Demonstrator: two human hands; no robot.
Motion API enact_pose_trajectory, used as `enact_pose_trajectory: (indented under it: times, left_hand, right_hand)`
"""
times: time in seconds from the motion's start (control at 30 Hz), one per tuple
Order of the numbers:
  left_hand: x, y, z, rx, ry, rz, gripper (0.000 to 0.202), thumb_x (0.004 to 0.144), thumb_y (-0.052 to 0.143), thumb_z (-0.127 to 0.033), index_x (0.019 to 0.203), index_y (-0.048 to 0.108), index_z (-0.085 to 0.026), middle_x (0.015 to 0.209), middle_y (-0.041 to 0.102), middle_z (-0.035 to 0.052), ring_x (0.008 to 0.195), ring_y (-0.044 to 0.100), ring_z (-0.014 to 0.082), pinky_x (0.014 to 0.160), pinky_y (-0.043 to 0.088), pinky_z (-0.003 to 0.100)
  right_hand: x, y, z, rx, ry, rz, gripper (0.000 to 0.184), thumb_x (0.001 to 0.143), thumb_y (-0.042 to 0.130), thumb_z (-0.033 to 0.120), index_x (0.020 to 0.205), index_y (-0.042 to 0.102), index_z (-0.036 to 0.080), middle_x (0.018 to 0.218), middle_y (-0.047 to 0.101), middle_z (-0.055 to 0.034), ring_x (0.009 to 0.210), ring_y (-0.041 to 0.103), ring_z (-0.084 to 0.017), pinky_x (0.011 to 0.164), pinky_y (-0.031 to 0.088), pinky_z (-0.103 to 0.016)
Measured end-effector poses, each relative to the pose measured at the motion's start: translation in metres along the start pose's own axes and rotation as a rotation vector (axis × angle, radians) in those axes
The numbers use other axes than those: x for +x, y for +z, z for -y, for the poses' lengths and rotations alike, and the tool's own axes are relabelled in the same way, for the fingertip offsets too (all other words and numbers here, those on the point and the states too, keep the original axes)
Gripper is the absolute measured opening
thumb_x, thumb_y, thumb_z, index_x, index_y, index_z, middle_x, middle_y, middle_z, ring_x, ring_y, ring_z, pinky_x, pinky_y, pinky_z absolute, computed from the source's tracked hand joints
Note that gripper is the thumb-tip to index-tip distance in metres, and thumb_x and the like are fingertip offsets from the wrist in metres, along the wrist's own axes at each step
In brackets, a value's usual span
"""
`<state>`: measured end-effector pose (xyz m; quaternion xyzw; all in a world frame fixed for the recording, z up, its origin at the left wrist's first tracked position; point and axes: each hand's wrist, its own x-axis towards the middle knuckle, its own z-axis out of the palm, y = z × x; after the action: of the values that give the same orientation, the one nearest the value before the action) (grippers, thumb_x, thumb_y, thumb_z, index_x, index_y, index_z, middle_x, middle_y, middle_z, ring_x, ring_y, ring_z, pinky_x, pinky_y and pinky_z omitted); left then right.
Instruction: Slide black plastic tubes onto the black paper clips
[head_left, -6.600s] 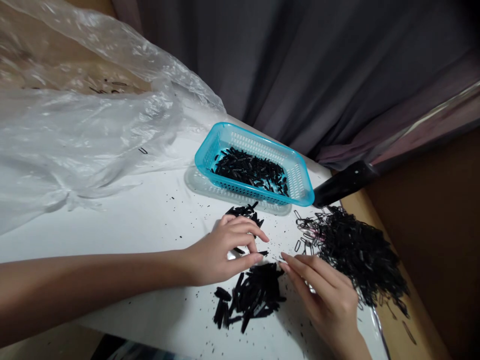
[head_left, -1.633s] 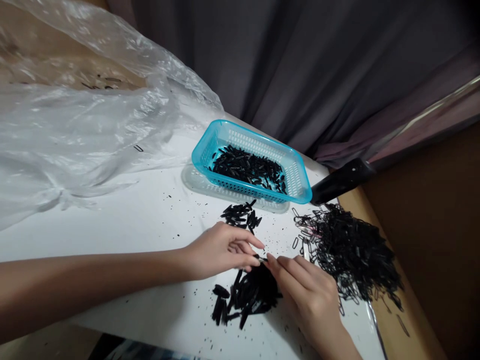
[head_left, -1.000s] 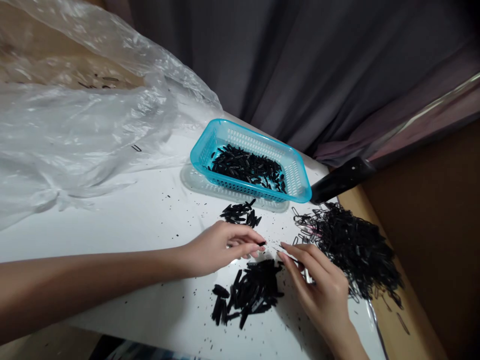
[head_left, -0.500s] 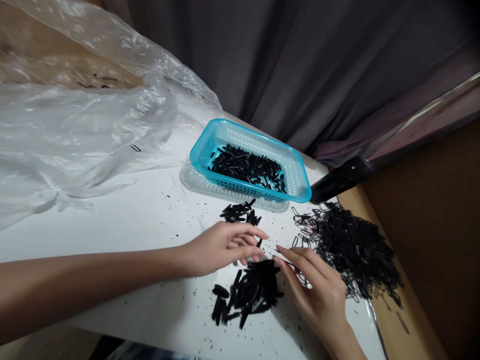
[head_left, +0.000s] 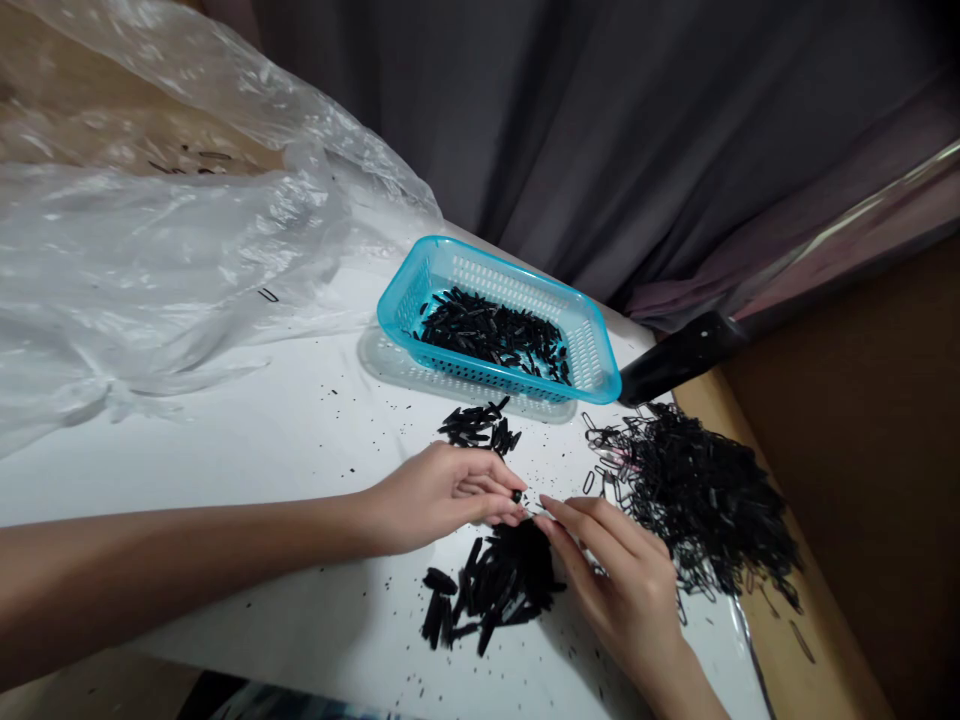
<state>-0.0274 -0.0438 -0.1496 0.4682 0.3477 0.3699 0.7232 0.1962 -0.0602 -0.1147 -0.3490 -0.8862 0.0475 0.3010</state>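
Note:
My left hand (head_left: 469, 490) is closed in a pinch, with a small black piece (head_left: 517, 496) between thumb and fingertips. Just to its right, my right hand (head_left: 611, 545) also pinches, and something thin shows at its fingertips, too small to make out. The two sets of fingertips almost meet. Below them lies a heap of black elongated pieces (head_left: 499, 590), partly covered by the hands. A smaller group of black pieces (head_left: 476, 425) sits just beyond my left hand. Right of my right hand spreads a large tangle of thin black wire loops (head_left: 712, 500).
A blue perforated basket (head_left: 401, 315) holding many black pieces stands behind the hands. Beside its right end is a black handle (head_left: 679, 358). Clear plastic sheeting (head_left: 187, 250) covers the left. Black crumbs dot the white tabletop (head_left: 300, 610), and a dark curtain (head_left: 487, 110) hangs behind.
My left thumb and fingers have closed together, and a small black piece now shows between them. My right fingertips have shifted slightly left, closer to it.

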Motion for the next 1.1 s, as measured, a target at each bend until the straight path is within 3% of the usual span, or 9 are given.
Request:
enact_pose_trajectory:
  times: [0.73, 0.9, 1.1]
  left_hand:
    - [0.0001, 0.0008, 0.0006, 0.075, -0.033, 0.025, 0.014, 0.083, 0.073, -0.027, 0.087, 0.069, -0.014, 0.078, 0.077, 0.0031, 0.076, 0.075, 0.0156, 0.076, 0.061, 0.029]
    - [-0.0011, -0.0005, 0.0027, 0.225, 0.074, 0.055, 0.015, 0.093, 0.062, -0.027, 0.099, 0.066, -0.014, 0.086, 0.078, 0.0064, 0.080, 0.076, 0.0168, 0.078, 0.062, 0.031]
    - [-0.0026, -0.0012, 0.0034, 0.466, 0.208, 0.083, 0.018, 0.099, 0.049, -0.022, 0.104, 0.065, -0.014, 0.085, 0.078, 0.0075, 0.076, 0.074, 0.0152, 0.072, 0.059, 0.026]
  right_hand:
    - [0.0038, -0.0042, -0.0007, -0.113, -0.089, -0.013, 0.013, 0.094, 0.065, 0.010, 0.103, 0.073, 0.014, 0.080, 0.073, -0.0056, 0.064, 0.064, -0.013, 0.059, 0.051, -0.024]
    - [0.0040, -0.0053, -0.0002, -0.121, -0.057, 0.027, 0.014, 0.095, 0.063, 0.012, 0.104, 0.073, 0.016, 0.081, 0.073, -0.0059, 0.066, 0.068, -0.014, 0.062, 0.054, -0.024]
    - [0.0050, -0.0059, 0.0008, -0.117, -0.064, 0.039, 0.013, 0.097, 0.061, 0.013, 0.103, 0.072, 0.015, 0.082, 0.074, -0.0061, 0.067, 0.068, -0.015, 0.063, 0.054, -0.025]
